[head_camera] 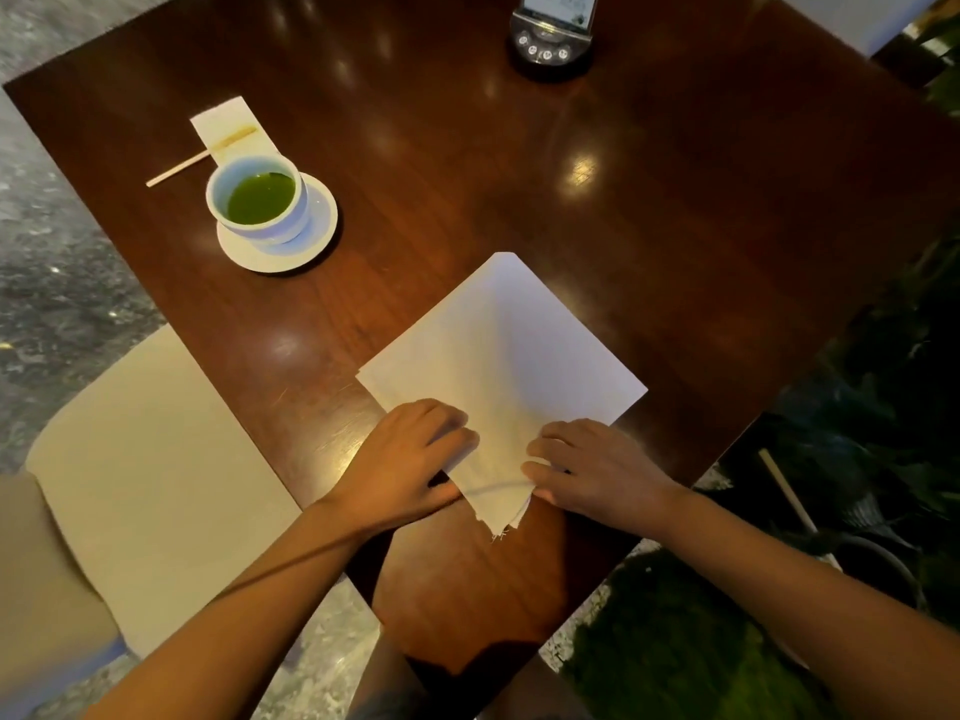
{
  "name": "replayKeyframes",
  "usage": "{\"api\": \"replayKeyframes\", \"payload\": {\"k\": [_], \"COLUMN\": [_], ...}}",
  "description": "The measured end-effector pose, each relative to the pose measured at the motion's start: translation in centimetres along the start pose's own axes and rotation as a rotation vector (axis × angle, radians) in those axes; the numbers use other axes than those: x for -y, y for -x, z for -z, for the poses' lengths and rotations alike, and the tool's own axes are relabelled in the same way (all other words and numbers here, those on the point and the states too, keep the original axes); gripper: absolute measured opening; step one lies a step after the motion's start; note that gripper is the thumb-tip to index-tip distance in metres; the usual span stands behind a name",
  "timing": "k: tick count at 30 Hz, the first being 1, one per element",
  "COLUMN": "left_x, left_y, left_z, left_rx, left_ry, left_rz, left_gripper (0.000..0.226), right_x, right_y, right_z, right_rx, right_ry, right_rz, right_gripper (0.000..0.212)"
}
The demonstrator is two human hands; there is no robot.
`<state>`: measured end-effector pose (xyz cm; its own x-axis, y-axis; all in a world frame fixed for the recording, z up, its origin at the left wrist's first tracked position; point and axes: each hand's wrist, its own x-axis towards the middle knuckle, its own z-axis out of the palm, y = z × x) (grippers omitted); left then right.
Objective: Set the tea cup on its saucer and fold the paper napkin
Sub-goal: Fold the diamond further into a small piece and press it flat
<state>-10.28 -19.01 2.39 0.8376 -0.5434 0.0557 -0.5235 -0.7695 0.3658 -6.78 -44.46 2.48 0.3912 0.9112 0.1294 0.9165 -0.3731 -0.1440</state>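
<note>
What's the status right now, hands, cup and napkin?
Both hands, left hand and right hand, pinching the napkin at its near corner. Tea cup already on saucer. Napkin lies flat on the table; nothing in the way.

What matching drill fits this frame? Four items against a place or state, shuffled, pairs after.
Items:
1. tea cup
2. paper napkin
3. wooden pick
4. card stand

States:
a. at the table's far edge
b. lies partly on a white paper slip
c. stands on the saucer, holding green tea
d. near corner pinched by both hands

Pairs: 1-c, 2-d, 3-b, 4-a

The left hand and right hand both grip the napkin.
</note>
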Motion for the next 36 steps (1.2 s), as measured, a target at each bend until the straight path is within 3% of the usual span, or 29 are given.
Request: {"api": "replayKeyframes", "payload": {"k": [7,11,19,23,31,36], "left_x": [1.1,1.1,0.4,-0.2,-1.5,-0.1], "left_y": [-0.4,0.0,1.9,3.0,-0.4,-4.0], "left_z": [0.0,-0.1,0.5,0.4,3.5,4.7], "left_rx": [-0.05,-0.095,-0.121,-0.224,-0.582,-0.611], "left_ry": [-0.025,-0.002,0.074,0.209,0.309,0.329], "left_rz": [-0.118,-0.066,-0.066,0.105,0.398,0.555], "left_gripper": [0.017,0.012,0.026,0.023,0.023,0.021], "right_x": [-1.5,-1.3,0.3,1.5,0.2,-2.4], "right_y": [0.0,0.6,2.2,2.2,-1.4,-5.0], "right_z": [0.0,0.5,0.5,1.4,4.8,5.9], "right_rx": [0.055,0.038,-0.09,-0.157,-0.498,-0.514], "right_ry": [-0.034,-0.075,-0.112,-0.23,-0.379,-0.422], "right_rz": [-0.002,-0.082,-0.191,-0.357,-0.674,-0.839], "right_gripper": [0.021,0.029,0.025,0.022,0.02,0.003]}}
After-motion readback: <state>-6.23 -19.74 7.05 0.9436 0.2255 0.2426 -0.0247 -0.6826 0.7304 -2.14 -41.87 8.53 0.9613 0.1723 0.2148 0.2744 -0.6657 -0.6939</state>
